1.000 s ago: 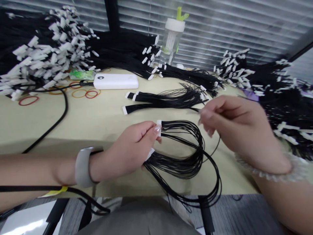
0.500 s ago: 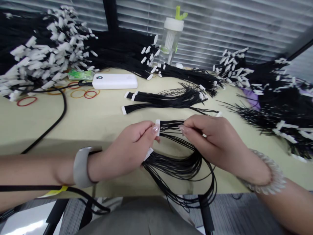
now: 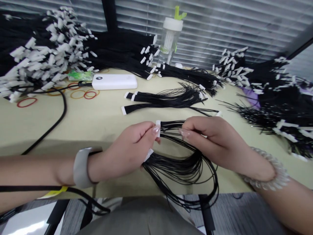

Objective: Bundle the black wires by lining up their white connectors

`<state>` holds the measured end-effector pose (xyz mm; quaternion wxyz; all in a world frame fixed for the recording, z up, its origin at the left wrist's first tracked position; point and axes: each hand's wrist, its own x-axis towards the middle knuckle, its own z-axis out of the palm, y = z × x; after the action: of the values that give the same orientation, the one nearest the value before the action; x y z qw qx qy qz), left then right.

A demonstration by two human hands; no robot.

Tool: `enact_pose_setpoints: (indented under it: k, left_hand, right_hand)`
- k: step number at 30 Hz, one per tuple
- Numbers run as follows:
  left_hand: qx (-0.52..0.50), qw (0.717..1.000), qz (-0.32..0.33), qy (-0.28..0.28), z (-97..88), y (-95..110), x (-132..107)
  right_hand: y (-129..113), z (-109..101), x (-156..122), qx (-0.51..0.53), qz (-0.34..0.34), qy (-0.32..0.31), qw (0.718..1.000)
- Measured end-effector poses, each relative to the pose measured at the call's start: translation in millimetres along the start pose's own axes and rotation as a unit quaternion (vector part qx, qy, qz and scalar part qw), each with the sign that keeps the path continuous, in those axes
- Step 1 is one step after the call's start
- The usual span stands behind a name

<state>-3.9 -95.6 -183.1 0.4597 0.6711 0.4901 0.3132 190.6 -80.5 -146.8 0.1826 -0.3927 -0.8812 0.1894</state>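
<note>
Worktop, pale yellow, spanning the middle of the frame; on it: large heap of black wires with white connectors, upper left; rubber bands, red and yellow, left of centre; green-and-clear packet, beside white oblong device, upper left of centre; black cable, curving down the left; flat wire bundles, centre; second connector-tipped wire heap, right

This looks like a wiring workshop. Heaps of black wires with white plugs line a table before window blinds.
</note>
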Motion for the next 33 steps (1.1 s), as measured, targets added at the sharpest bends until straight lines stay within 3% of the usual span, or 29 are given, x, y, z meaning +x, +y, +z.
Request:
enact_pose_setpoints:
  k: [4,16,22,28,30,33]
  left_hand:
    - [0.005,1.0,0.0,-0.001,0.0,0,0]
    - [0.061,0.996,0.044,-0.037,-0.6,4,1]
    - [0.048,0.998,0.028,-0.028,-0.4,3,1]
    - [0.014,1.0,0.001,0.011,-0.2,0,1]
    - [0.0,1.0,-0.011,0.02,0.3,-1,1]
    - [-0.042,0.998,-0.039,0.02,1.1,-2,2]
  right_hand:
    - [3,4,2,-0.01,-0.004,0.002,1.0]
    - [-2,28,3,-0.094,-0.099,0.051,0.989]
    - [0,19,6,-0.049,-0.071,0.046,0.995]
    - [13,5,5,-0.08,-0.028,0.015,0.996]
    - [12,1,3,-0.087,-0.039,0.045,0.994]
    - [4,-5,-4,-0.119,-0.061,0.147,0.98]
